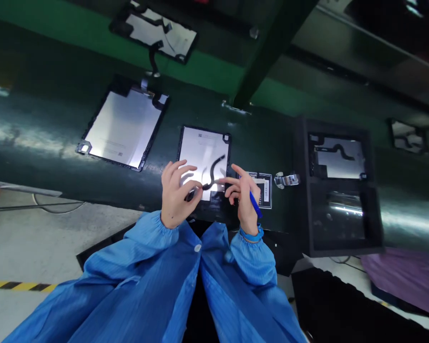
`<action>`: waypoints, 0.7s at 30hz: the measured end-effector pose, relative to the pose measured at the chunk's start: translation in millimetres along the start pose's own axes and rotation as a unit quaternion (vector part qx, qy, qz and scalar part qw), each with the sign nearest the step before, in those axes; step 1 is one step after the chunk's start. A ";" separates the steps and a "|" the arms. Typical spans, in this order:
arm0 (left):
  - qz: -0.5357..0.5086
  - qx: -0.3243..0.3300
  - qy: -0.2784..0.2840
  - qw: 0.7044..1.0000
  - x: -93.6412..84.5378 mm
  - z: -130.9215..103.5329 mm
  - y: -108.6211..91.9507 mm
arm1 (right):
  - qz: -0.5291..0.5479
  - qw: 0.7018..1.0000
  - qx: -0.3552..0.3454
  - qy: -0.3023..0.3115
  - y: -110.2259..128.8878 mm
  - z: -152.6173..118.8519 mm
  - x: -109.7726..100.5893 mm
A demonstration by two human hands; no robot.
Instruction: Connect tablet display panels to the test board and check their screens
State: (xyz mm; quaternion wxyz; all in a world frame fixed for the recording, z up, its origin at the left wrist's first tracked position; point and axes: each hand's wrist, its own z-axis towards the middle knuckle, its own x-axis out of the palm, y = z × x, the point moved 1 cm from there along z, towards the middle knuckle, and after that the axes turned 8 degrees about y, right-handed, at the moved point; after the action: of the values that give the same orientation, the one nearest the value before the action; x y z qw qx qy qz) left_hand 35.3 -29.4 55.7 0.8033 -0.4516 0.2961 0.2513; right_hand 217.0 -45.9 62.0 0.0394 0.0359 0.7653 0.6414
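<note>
A silver-backed display panel (195, 143) with a dark frame lies in front of me on the dark green bench. Over its lower part a curved black flex cable (212, 172) stands out. My left hand (175, 195) pinches the cable's lower end between thumb and forefinger, its other fingers spread. My right hand (246, 193) is at the panel's right side, index finger stretched towards the cable; whether it touches is too small to tell. A blue pen (254, 205) is tucked in that hand. Under the right hand lies a black card with a white label (267, 188).
A larger display panel (125, 126) lies to the left, another (160, 33) at the back. On the right, a black foam tray (309, 214) holds a panel with a cable (339, 164). A metal clasp-like piece (287, 179) lies beside it. A green post (268, 52) rises behind.
</note>
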 end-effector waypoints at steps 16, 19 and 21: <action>-0.142 0.134 0.126 0.973 -3.2 9.0 -47.0 | -0.163 0.976 -0.115 -0.085 20.4 -37.5 -23.8; -0.143 0.104 0.094 0.980 5.0 12.9 -57.8 | -0.162 0.975 -0.130 -0.075 22.0 -40.5 -25.1; -0.142 0.084 0.108 0.980 11.6 15.7 -59.2 | -0.157 0.977 -0.129 -0.065 21.2 -39.7 -28.1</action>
State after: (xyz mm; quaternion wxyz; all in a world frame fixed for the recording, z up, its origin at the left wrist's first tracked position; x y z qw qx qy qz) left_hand 87.0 -41.6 88.3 0.8290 -0.4448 0.3337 0.0589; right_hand 240.8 -84.0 90.2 0.1937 -0.0486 0.6676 0.7172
